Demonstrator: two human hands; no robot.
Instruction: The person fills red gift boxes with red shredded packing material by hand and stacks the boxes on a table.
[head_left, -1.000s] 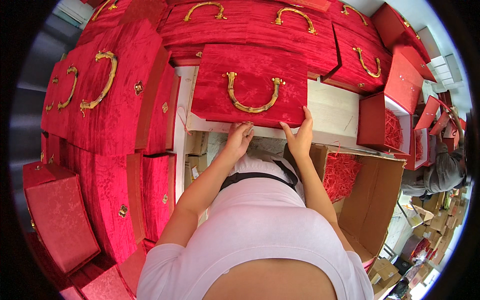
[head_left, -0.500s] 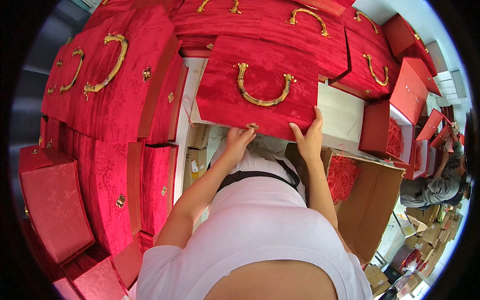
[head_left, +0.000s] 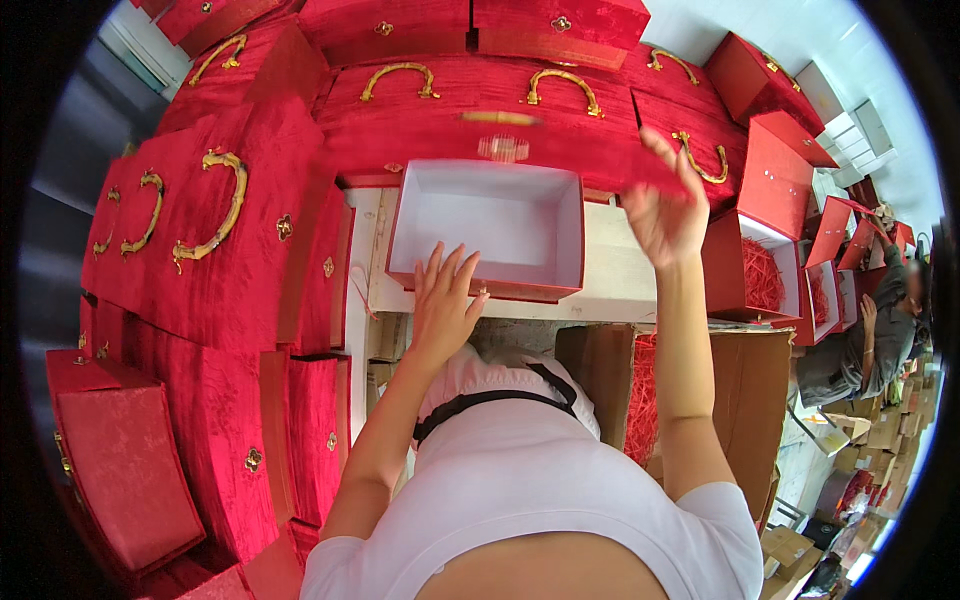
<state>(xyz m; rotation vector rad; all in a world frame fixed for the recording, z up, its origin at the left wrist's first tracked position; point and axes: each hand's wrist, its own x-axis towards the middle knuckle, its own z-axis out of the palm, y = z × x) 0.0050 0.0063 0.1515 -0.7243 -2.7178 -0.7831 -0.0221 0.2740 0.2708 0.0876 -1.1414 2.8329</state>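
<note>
In front of me stands a red gift box (head_left: 486,220) with its white inside bare. Its red velvet lid (head_left: 430,140) is swung up at the far side; its bamboo handle and gold clasp are smeared by motion. My left hand (head_left: 445,298) lies with spread fingers over the near rim, left of the middle. My right hand (head_left: 667,215) is raised beside the lid's right end, fingers apart and partly bent, somewhat blurred. I see nothing held in it.
Closed red boxes with bamboo handles (head_left: 215,210) are stacked at left and behind. At right, an open box (head_left: 765,265) holds red shredded paper. A cardboard carton (head_left: 735,400) with more shreds stands near my right arm. Farther right, another person (head_left: 860,335) works at open boxes.
The lid has gone from closed to swung up and back, showing the white inside. My right hand has risen from the box's near right corner; my left has shifted onto the near rim.
</note>
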